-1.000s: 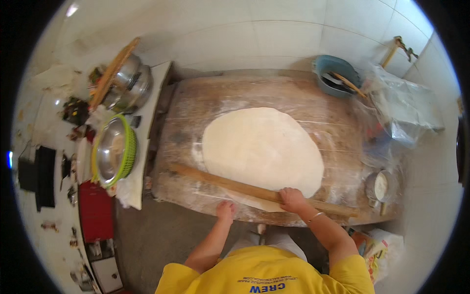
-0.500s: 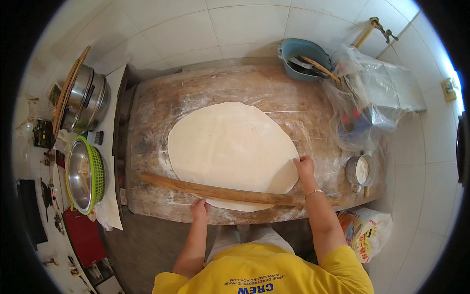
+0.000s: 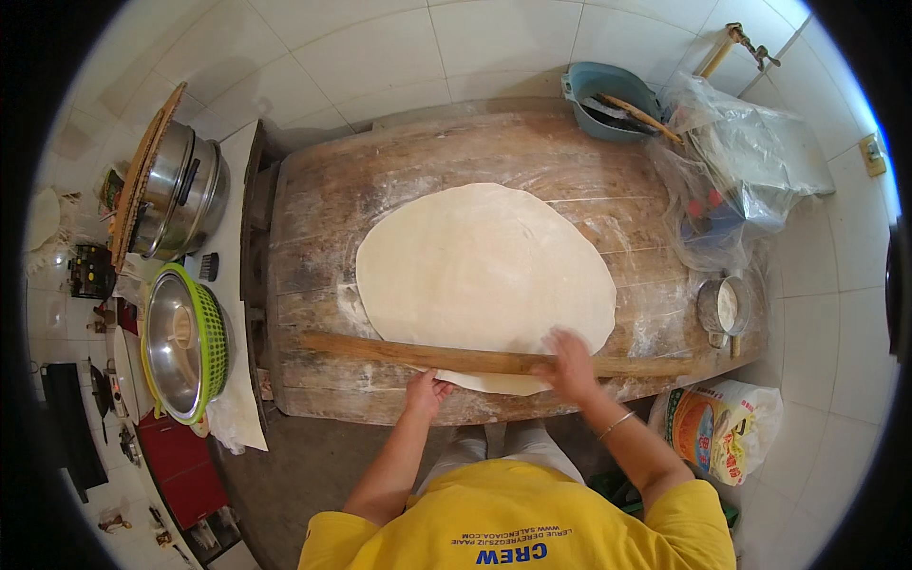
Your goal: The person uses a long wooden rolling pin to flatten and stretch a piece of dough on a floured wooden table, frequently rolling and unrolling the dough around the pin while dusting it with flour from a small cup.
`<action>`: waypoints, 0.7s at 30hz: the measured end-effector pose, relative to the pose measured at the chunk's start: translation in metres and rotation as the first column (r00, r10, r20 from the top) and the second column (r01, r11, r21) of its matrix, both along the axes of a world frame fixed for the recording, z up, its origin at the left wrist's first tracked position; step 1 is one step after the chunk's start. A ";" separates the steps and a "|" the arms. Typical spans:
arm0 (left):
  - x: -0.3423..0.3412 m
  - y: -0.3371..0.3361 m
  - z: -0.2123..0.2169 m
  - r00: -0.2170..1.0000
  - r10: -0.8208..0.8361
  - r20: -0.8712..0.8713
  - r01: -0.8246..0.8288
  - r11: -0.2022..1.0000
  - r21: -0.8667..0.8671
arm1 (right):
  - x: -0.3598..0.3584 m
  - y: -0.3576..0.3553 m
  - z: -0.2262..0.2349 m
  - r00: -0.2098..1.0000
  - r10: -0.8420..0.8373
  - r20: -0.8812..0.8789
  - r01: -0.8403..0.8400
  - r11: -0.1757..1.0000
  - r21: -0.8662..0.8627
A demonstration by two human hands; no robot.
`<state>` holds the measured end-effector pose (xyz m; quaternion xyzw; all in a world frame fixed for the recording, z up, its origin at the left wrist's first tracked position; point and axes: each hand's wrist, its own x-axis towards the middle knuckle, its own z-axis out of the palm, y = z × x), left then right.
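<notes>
Lying across the near edge of the dough sheet, a long wooden rolling pin is pressed by the flat, open left hand and right hand at lower centre.

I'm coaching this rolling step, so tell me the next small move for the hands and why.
Probably push the rolling pin forward over the dough sheet. The pin lies across the sheet's near edge, with the left hand at that edge just below it and the right hand on top of it, and most of the sheet lies beyond the pin on the floured wooden board.
</notes>
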<state>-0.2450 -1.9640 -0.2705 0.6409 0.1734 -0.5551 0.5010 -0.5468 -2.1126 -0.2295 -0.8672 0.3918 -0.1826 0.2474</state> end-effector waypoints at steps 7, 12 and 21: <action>0.002 -0.020 0.013 0.981 0.117 -0.155 -0.121 0.993 -0.015 | 0.067 0.069 0.024 0.921 0.104 -0.376 -0.068 0.992 0.108; 0.007 -0.046 0.027 0.966 0.175 -0.193 -0.186 0.982 -0.040 | 0.079 0.039 0.002 0.953 0.029 -0.303 -0.031 1.000 -0.001; 0.014 -0.076 0.065 -0.520 -0.187 0.834 0.783 0.287 0.552 | 0.091 -0.033 0.021 0.934 0.066 -0.351 0.055 0.944 0.324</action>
